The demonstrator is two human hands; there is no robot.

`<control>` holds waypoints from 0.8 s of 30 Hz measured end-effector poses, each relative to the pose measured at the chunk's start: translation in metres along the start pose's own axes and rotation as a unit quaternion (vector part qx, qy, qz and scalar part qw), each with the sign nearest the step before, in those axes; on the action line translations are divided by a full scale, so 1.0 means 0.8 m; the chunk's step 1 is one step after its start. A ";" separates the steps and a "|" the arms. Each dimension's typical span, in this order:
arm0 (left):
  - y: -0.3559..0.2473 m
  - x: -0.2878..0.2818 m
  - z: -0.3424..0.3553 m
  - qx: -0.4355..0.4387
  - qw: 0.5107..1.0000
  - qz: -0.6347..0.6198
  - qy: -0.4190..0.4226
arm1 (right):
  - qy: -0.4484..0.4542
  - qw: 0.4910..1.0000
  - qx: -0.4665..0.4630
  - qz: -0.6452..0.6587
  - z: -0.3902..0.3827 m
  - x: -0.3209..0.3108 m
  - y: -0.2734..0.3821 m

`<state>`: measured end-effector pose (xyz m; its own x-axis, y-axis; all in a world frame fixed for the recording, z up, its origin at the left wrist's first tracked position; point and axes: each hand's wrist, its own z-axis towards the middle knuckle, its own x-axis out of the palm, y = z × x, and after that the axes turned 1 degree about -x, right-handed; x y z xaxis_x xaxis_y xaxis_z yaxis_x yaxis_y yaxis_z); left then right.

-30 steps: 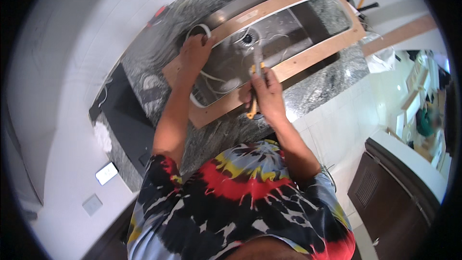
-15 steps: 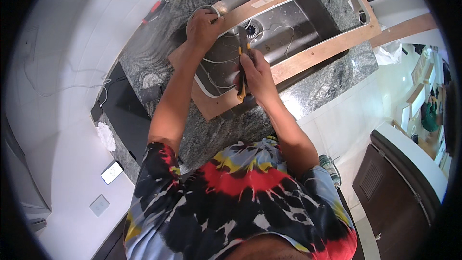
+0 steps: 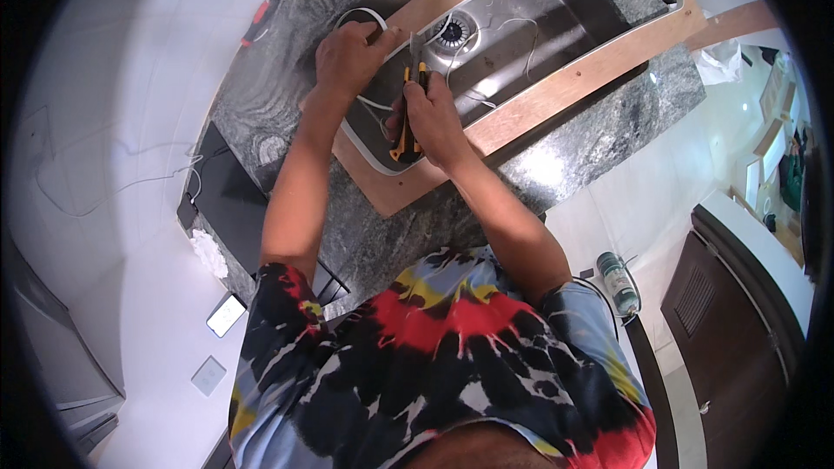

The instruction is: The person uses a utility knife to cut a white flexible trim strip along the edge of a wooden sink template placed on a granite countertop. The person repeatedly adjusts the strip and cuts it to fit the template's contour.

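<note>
Our right grip (image 3: 436, 126) holds the utility knife (image 3: 402, 148) near our left grip (image 3: 347, 59), which pinches the white edging strip (image 3: 380, 19) by the wooden frame (image 3: 556, 106) over the sink (image 3: 504, 62), so a slip could cut us.

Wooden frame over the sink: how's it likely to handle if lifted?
Probably fairly stiff: the wooden frame spans the sink without obvious sag. Likely light for its outline, since its middle is one large opening. May twist if lifted from one end, given its long shape and narrow sides.
</note>
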<state>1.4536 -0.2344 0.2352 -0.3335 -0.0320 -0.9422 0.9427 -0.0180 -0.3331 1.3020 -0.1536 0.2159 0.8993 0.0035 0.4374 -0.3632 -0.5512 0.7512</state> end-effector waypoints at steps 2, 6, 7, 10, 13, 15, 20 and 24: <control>0.008 0.000 0.003 -0.018 0.999 -0.009 0.030 | 0.009 1.000 -0.001 -0.009 -0.001 0.002 -0.003; 0.014 0.004 0.004 -0.028 0.997 -0.063 0.031 | 0.031 0.998 0.005 -0.057 -0.002 0.005 -0.003; 0.019 0.007 0.002 -0.025 0.996 -0.088 0.017 | 0.034 0.996 0.016 -0.080 -0.001 0.006 -0.007; 0.031 0.022 -0.001 -0.008 0.987 -0.156 -0.024 | 0.011 0.982 -0.027 -0.188 0.011 0.009 -0.034; 0.037 0.027 -0.002 0.012 0.980 -0.192 -0.055 | -0.012 0.964 -0.056 -0.259 0.018 0.007 -0.046; 0.035 0.030 -0.003 0.009 0.975 -0.211 -0.065 | -0.022 0.965 -0.038 -0.259 0.016 0.008 -0.043; 0.040 0.033 0.006 0.068 0.970 -0.212 -0.093 | -0.027 0.974 0.033 -0.222 -0.003 0.025 -0.009; 0.045 0.037 0.009 0.098 0.973 -0.181 -0.106 | -0.050 0.973 0.037 -0.224 -0.009 0.036 -0.013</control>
<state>1.4778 -0.2435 0.1957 -0.6575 -0.1929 -0.7283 0.7502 -0.2568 -0.6093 1.3297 -0.1419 0.2243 0.9837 0.1783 0.0222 0.0851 -0.5712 0.8164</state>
